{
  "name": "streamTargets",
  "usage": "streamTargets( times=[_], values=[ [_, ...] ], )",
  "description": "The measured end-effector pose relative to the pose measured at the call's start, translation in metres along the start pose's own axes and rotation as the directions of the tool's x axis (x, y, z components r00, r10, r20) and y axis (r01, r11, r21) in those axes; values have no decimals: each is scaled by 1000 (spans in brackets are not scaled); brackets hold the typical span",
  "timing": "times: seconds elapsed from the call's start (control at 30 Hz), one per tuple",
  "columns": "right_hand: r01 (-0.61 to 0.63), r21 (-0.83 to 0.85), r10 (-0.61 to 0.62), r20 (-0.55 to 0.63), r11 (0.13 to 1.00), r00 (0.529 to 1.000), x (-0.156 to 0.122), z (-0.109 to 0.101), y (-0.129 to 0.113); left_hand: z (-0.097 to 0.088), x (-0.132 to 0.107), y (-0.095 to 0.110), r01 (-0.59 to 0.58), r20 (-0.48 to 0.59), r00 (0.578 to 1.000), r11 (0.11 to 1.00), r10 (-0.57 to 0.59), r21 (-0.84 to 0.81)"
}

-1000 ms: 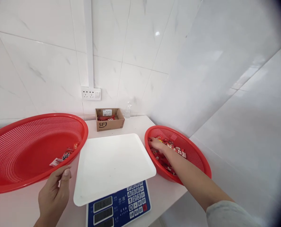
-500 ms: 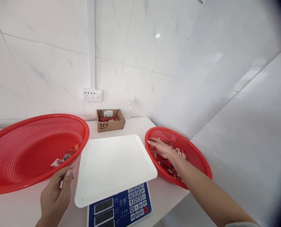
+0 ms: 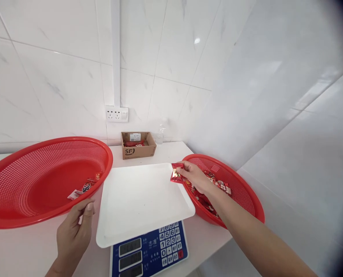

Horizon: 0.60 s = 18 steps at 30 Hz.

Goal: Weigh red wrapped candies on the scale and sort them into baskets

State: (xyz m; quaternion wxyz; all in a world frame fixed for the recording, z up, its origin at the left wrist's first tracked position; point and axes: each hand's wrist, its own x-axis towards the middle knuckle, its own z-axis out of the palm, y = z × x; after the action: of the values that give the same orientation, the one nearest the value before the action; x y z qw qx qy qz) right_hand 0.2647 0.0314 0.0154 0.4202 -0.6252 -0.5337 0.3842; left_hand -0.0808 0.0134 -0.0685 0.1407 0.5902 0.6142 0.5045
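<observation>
My right hand (image 3: 195,176) pinches a small red candy packet (image 3: 176,172) with a gold patch, over the right corner of the white tray (image 3: 142,204). That tray lies on top of a blue digital scale (image 3: 150,250) with a keypad and display windows. Below the hand, the right red basket (image 3: 248,192) holds many similar red packets (image 3: 207,202). My left hand (image 3: 75,229) is closed, thumb against curled fingers, beside the tray's left edge and just under the rim of the left red basket (image 3: 30,154). Nothing shows in it.
Several packets (image 3: 86,186) lie at the right side of the left basket. Behind the tray stands a brown cardboard box (image 3: 139,151) with red packets in it, next to a clear plastic bottle (image 3: 160,134). A tiled wall with a socket (image 3: 116,114) rises behind the white table (image 3: 171,149).
My right hand has come up from the right basket and moved left to the tray's corner, now with a red candy packet. My left hand stays near the left basket, and the view has shifted slightly.
</observation>
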Motion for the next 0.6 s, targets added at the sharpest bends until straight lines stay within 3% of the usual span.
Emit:
streamTargets(
  times=[0.17, 0.4, 0.6],
  values=[
    [12, -72, 1, 181, 997, 983, -6, 27, -8, -1, 0, 2, -13, -6, 1000, 1000, 13, -20],
    [49, -223, -5, 194, 974, 981, -5, 36, -4, 0, 0, 2, -73, -15, 997, 995, 72, -63],
    [125, -354, -43, 232, 927, 972, -22, 42, -8, -1, -1, -1, -77, -16, 997, 994, 76, -82]
  ],
)
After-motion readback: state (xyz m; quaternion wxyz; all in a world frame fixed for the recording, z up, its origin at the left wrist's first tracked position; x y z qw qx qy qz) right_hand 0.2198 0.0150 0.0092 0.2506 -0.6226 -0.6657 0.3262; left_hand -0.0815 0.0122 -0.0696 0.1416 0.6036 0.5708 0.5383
